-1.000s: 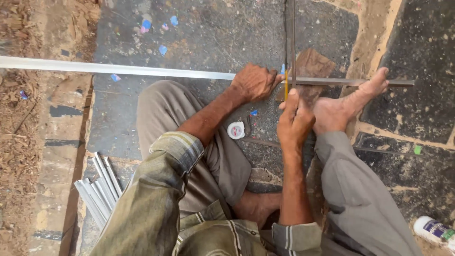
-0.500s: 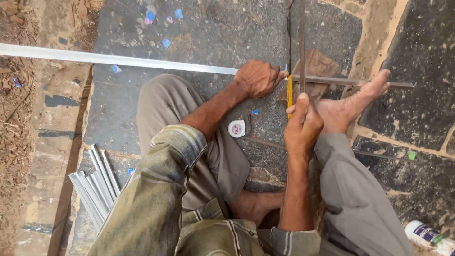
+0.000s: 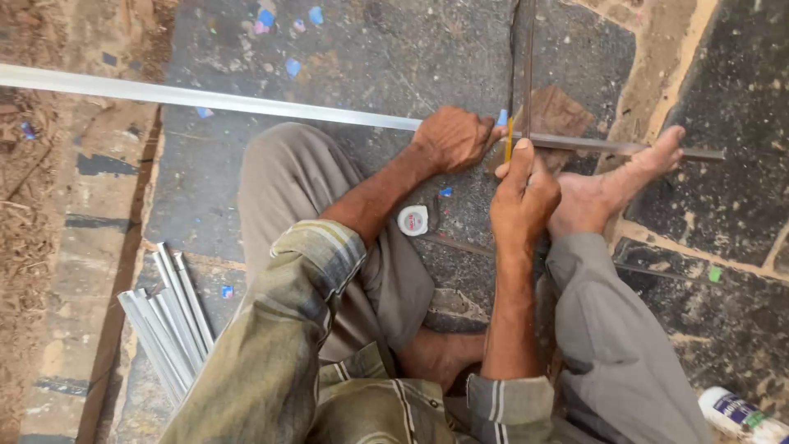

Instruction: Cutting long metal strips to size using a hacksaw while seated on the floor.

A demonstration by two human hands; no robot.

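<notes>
one long metal strip (image 3: 205, 99) lies across the stone floor (image 3: 345, 57). your left hand (image 3: 452, 138) presses it down, fingers closed over it. your right hand (image 3: 524, 197) pinches one yellow pencil (image 3: 509, 141) upright against the strip. one bare foot (image 3: 608, 191) pins the far end.

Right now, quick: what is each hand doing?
Left hand: closed, pressing down on the long metal strip.
Right hand: closed on a yellow pencil.
</notes>
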